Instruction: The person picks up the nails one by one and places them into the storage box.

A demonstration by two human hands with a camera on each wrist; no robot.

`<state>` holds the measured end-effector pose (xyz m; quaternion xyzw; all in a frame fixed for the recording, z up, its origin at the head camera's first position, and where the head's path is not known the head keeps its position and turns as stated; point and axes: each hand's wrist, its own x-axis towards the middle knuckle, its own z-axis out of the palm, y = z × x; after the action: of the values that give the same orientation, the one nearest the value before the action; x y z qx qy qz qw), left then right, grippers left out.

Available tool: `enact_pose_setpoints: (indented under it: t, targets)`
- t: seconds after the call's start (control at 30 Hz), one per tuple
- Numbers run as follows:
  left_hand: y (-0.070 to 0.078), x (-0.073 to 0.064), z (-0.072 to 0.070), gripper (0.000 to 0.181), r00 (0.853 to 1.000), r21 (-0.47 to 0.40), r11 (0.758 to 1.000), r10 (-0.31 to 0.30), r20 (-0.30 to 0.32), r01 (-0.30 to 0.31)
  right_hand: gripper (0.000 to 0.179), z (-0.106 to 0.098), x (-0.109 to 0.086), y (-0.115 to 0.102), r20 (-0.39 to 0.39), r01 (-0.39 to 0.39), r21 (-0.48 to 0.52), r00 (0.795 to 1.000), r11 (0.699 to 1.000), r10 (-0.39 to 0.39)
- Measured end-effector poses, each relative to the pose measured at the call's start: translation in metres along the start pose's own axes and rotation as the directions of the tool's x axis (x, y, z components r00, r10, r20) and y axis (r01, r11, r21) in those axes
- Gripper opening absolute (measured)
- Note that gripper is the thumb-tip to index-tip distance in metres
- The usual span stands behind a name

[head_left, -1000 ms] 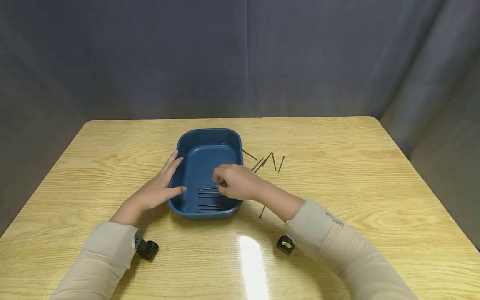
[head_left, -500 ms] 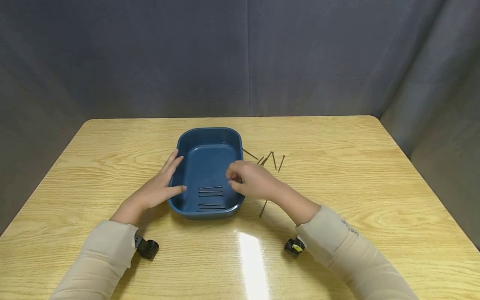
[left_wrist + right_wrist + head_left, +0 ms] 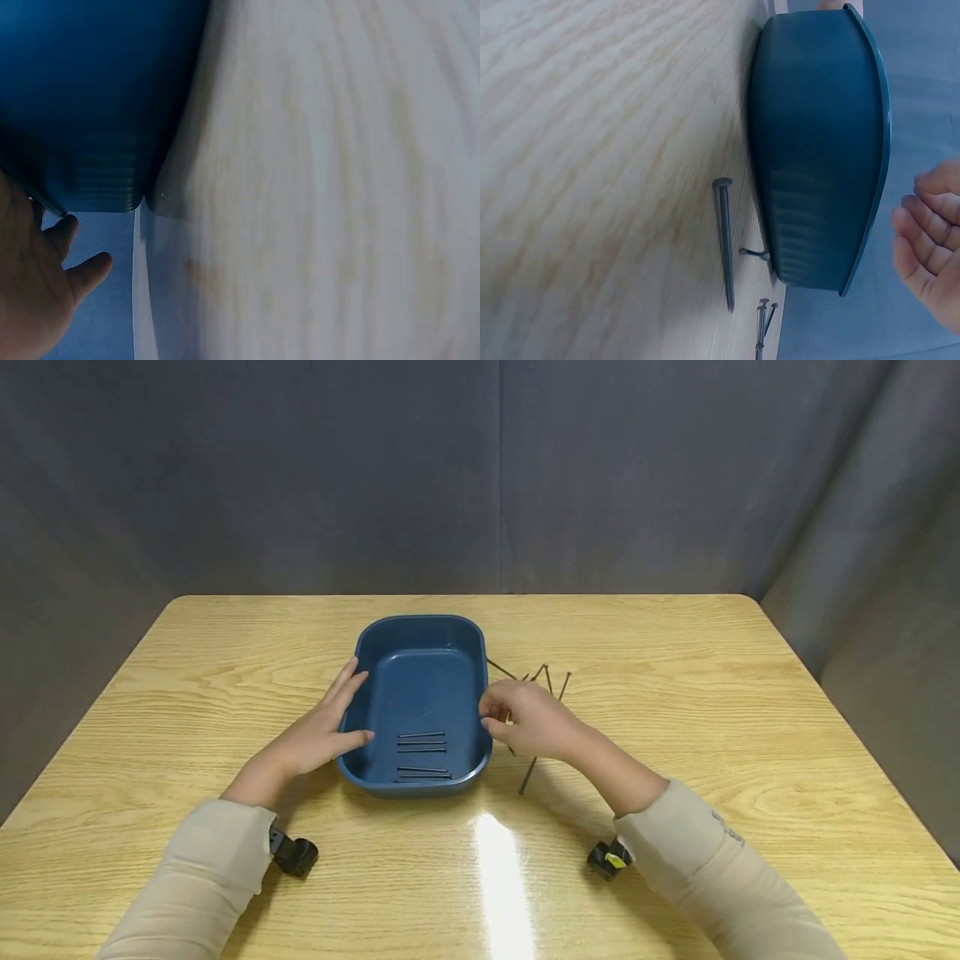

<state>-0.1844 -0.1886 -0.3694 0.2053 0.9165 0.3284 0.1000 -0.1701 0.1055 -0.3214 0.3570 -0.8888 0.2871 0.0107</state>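
Note:
A blue plastic tub [image 3: 416, 693] stands on the table, with several dark nails [image 3: 422, 743] lying side by side on its floor at the near end. My left hand [image 3: 311, 743] rests at the tub's left side, its fingers spread along the rim and the thumb reaching over the edge. Over the right rim hovers my right hand [image 3: 532, 722], its fingers loosely bent with nothing between them; the right wrist view also shows this hand [image 3: 934, 232] bare, higher than the tub's rim. Loose nails [image 3: 565, 687] lie right of the tub, partly hidden behind that hand.
Nearer the front, a single nail [image 3: 528, 777] lies on the wooden table [image 3: 675, 718] below the right wrist. Small black wrist cameras [image 3: 296, 857] sit at both cuffs. A dark grey curtain [image 3: 337, 477] hangs behind the table.
My right hand has moved right, from above the nails inside the tub to over its right rim, uncovering those nails. The left hand has stayed in place.

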Motion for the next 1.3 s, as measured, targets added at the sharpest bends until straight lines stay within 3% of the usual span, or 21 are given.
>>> enact_pose_setpoints:
  t: [0.53,0.87,1.1,1.3]
  targets:
    - [0.001,0.000,0.000,0.077,1.000,-0.005,1.000,0.000,0.010,0.000,0.004,-0.007,-0.023,0.017,-0.012,-0.019,-0.001,1.000,1.000,0.019]
    - [0.000,0.000,0.000,0.078,1.000,0.000,1.000,-0.003,0.004,0.003,0.004,0.002,-0.034,0.033,0.161,-0.117,-0.007,0.980,0.993,0.116]
    - [0.001,-0.001,0.000,0.078,1.000,-0.003,1.000,0.004,0.004,-0.004,0.003,0.007,-0.038,0.039,0.216,-0.083,-0.041,0.972,0.996,0.090]
    - [0.000,-0.001,0.000,0.078,1.000,-0.003,1.000,0.012,0.008,-0.012,0.004,0.008,-0.038,0.040,0.248,-0.049,-0.128,0.966,0.991,0.080]
